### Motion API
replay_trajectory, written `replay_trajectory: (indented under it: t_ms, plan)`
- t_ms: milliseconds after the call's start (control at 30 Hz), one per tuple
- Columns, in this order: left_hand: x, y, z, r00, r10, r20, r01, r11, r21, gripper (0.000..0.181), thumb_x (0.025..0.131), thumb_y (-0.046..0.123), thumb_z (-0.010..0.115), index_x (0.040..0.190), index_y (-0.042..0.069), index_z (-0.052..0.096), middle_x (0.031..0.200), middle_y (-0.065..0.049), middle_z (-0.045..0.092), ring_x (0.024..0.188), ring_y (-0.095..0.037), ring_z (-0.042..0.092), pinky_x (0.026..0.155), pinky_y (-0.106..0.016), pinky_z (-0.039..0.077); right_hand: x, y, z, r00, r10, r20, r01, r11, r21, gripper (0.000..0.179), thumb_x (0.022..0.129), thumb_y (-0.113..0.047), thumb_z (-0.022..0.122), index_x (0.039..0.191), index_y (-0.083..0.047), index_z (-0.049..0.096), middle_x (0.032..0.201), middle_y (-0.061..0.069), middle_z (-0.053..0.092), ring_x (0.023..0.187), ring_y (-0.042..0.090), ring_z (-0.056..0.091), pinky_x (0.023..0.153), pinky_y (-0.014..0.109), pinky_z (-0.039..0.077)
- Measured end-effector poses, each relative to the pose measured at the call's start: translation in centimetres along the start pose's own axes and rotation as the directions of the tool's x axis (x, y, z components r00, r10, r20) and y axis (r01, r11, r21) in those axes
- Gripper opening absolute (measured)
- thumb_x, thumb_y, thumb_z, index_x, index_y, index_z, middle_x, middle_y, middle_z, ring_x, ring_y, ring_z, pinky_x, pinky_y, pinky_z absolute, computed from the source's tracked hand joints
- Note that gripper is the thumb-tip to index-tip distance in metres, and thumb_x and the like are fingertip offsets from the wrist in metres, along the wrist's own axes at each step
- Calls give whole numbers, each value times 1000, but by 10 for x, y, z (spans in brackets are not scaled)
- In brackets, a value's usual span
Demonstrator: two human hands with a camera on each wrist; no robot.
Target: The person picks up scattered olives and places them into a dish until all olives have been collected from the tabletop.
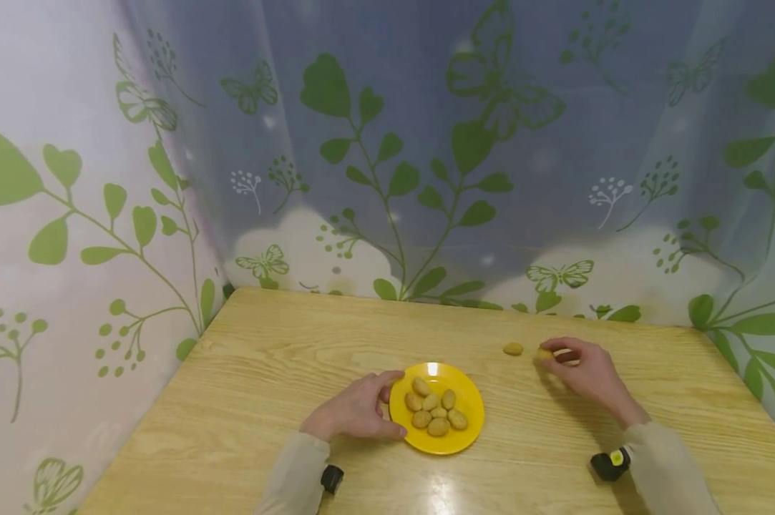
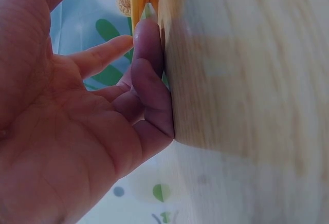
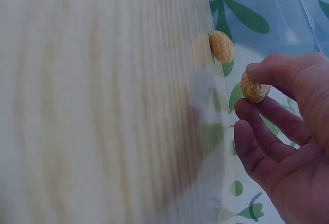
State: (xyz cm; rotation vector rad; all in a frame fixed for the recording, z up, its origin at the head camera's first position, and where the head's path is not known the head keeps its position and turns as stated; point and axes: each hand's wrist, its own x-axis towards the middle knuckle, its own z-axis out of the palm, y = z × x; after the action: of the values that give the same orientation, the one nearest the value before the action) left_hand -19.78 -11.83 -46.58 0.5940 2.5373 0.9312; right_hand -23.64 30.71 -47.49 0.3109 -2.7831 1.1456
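Observation:
A round yellow plate [image 1: 471, 422] holds several tan, oval walnuts [image 1: 438, 427] near its middle. My left hand [image 1: 358, 408] holds the plate's left rim, thumb at the near side and index finger at the far side. In the left wrist view, other fingers of the left hand [image 2: 87, 116] curl low against the tabletop beside the rim. To the right, my right hand [image 1: 583, 368] pinches one walnut [image 3: 255, 88] between thumb and fingertips, close to the tabletop. Another loose walnut [image 1: 513, 349] lies on the table just left of that hand.
The wooden table [image 1: 265, 343] has a light grain and ends at a back edge. Behind it and at the sides hangs a curtain [image 1: 393, 236] printed with green leaves and butterflies. Dark wrist devices [image 1: 610, 465] sit at both sleeves.

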Motion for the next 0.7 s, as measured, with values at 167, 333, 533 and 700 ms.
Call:
replay_trajectory:
  t_ms: [167, 333, 533, 700]
  plan:
    - [0, 0, 1, 1000, 12, 1, -12, 1000, -6, 95, 77, 39, 86, 156, 14, 41, 110, 0, 58, 78, -7, 54, 71, -22, 47, -7, -7, 4, 999, -29, -14, 29, 999, 14, 26, 95, -16, 74, 120, -10, 73, 119, 18, 73, 91, 4, 69, 66, 24, 56]
    - [-1, -1, 1, 1000, 16, -5, -16, 1000, 4, 95, 76, 41, 86, 156, 13, 41, 110, 1, 58, 78, -6, 54, 71, -22, 47, -14, -16, 10, 999, -45, -13, 45, 999, 12, 25, 95, -16, 73, 119, -11, 74, 118, 17, 73, 92, 18, 73, 65, 24, 57]
    - [-1, -2, 1, 1000, 12, -5, -12, 1000, 6, 96, 76, 40, 86, 156, 13, 41, 109, 1, 58, 79, -7, 54, 72, -22, 46, -20, -23, 17, 997, -65, -32, 66, 998, 16, 23, 93, -13, 75, 116, -12, 75, 115, 13, 74, 90, 7, 70, 70, 23, 58]
    - [0, 1, 0, 1000, 12, -1, -12, 1000, 1, 96, 76, 39, 86, 156, 13, 41, 109, 0, 58, 79, -8, 54, 71, -23, 46, -24, -30, 22, 997, -73, -36, 75, 996, 38, 23, 92, -12, 76, 115, -13, 75, 113, 11, 75, 89, 0, 68, 72, 22, 58]
